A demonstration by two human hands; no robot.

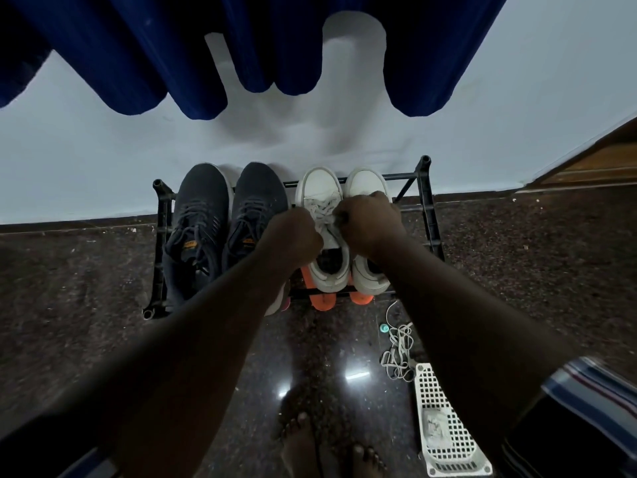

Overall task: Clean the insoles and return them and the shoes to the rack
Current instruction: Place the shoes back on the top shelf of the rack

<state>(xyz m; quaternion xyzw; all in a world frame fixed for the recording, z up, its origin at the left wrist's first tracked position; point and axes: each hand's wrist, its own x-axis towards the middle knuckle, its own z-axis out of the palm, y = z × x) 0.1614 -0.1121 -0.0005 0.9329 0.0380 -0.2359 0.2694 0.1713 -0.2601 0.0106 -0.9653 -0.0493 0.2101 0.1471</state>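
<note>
Head view. Rack (426, 215), black frame, stands on dark speckled floor (86, 288) against pale wall (103, 160); blue curtain (241, 56) hangs above.

Top tier holds two pairs, all four shoes side by side, long axes running front to back, toes toward wall, heels toward the person. Dark shoes (201, 215) on left half. White shoes (324, 198) on right half, touching each other along their sides.

Left hand (296, 236) and right hand (370, 219) both closed into loose fists over the left white shoe's lacing, each pinching the pale laces (322, 210) between them. Right hand partly covers the right white shoe's tongue area.

Orange footwear (322, 301) shows on lower tier beneath the white pair, heels poking out front.

Floor, right of the person's bare feet (300, 439): white perforated basket (444, 419) lying with something pale inside; loose tangle of cord (400, 353) just beyond it. Insoles not discernible; shoe openings too dark.
</note>
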